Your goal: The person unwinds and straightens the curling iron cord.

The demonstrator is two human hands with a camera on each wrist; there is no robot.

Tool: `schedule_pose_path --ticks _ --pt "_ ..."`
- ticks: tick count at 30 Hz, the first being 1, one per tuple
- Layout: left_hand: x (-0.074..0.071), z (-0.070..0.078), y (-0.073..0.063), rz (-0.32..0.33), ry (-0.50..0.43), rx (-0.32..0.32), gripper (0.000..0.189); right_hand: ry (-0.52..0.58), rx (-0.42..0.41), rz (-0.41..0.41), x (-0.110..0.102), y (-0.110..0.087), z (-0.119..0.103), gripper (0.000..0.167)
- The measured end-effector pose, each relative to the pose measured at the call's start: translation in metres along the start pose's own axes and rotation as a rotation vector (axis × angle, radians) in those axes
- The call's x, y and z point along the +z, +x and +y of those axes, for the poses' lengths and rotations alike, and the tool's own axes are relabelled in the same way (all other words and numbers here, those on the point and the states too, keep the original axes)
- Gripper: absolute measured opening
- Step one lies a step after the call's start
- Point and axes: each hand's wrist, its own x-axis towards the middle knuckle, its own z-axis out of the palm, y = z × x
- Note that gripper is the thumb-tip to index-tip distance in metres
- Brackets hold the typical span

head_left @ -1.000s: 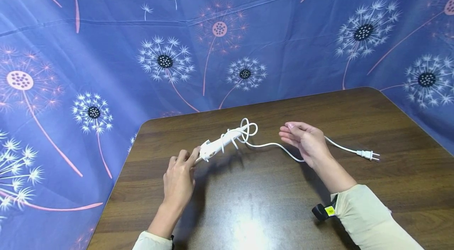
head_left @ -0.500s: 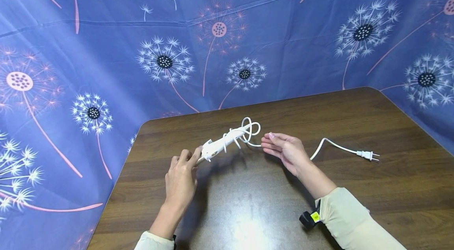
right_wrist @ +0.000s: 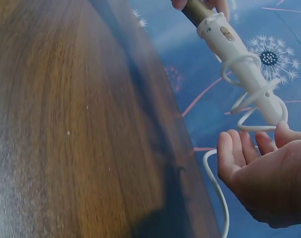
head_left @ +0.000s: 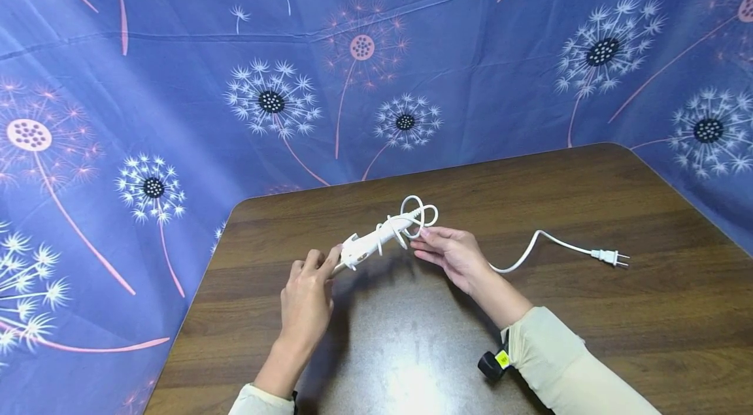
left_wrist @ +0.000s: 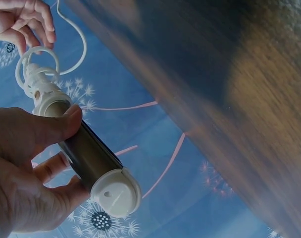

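Observation:
A curling iron with a white handle (head_left: pixel 376 240) and a brownish barrel (left_wrist: pixel 93 148) hangs tilted above the table, the handle end pointing away to the right. My left hand (head_left: pixel 307 304) holds it by the barrel, thumb on one side and fingers on the other, as the left wrist view shows. White cord (right_wrist: pixel 244 106) winds loosely round the handle and loops at its end. My right hand (head_left: pixel 455 258) is at those loops, fingers loosely extended, thumb tip by the cord. Its palm faces up in the right wrist view. Part of the cord is hidden behind this hand.
The brown wooden table (head_left: pixel 588 323) reaches to a blue dandelion-print cloth (head_left: pixel 470 62) hanging behind it. The cord's free end runs right across the table to a two-prong plug (head_left: pixel 610 257). A black wrist camera (head_left: pixel 491 366) sits below my right sleeve.
My right hand has moved left along the cord to the loops at the handle's end. The curling iron and my left hand have shifted slightly right. The plug has stayed put.

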Motion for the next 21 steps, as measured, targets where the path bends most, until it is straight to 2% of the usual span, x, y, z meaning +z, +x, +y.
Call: schedule_pose_path --ticks 4,8,16,21 --pt "0.0011 0.0005 -0.0005 0.003 -0.002 -0.003 0.071 0.016 -0.019 0.006 0.0035 0.0010 0.0008 0.021" --pt "0.0012 -0.0001 0.0003 0.010 -0.004 -0.007 0.072 0.029 -0.054 0.009 0.0063 0.0010 0.0004 0.024" --pt "0.0006 -0.0025 0.0005 0.011 -0.026 -0.022 0.071 0.094 -0.123 0.051 0.0108 -0.0021 -0.0001 0.026" --pt "0.0002 -0.0046 -0.0006 0.000 -0.026 -0.035 0.071 0.156 -0.159 0.076 0.0104 -0.0028 -0.0019 0.021"
